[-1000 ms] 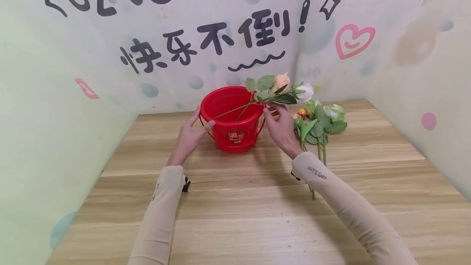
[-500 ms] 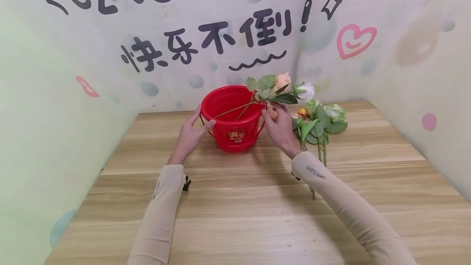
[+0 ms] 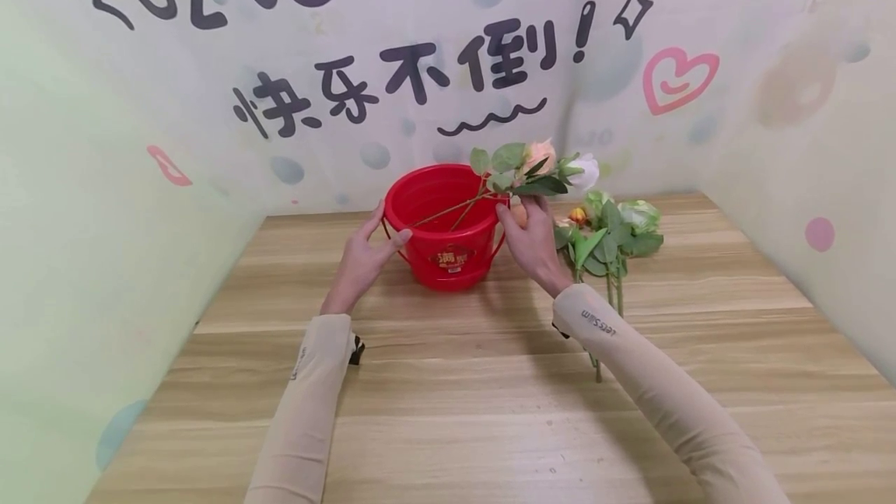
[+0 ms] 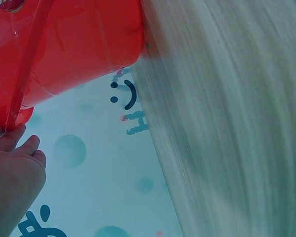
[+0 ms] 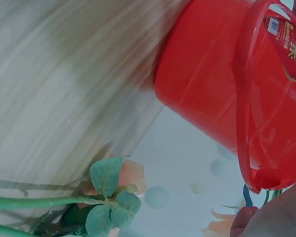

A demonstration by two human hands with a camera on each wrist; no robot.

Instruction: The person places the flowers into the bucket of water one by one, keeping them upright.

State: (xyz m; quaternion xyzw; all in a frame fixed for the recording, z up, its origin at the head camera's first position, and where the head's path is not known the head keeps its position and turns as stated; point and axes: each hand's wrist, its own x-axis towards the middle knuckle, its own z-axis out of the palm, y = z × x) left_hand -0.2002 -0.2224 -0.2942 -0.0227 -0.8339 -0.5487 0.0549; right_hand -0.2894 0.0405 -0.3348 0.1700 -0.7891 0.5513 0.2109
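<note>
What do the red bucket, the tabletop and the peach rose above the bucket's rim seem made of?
Red bucket: most likely plastic, glossy; bright reflections streak its smooth wall.
Tabletop: wood or wood-look laminate, with a low sheen; streaky grain shows, but which is unclear.
Peach rose: perhaps fabric, matte; its layered petals show no shine, though a real bloom can't be excluded.

From here I see a wood-grain counter (image 3: pixel 448 426); behind it, a pale backdrop (image 3: pixel 336 166) with dark lettering (image 3: pixel 418 82); a smiling pink heart (image 3: pixel 677 87) far right; a pink dot (image 3: pixel 820 234) nearer, right.
</note>
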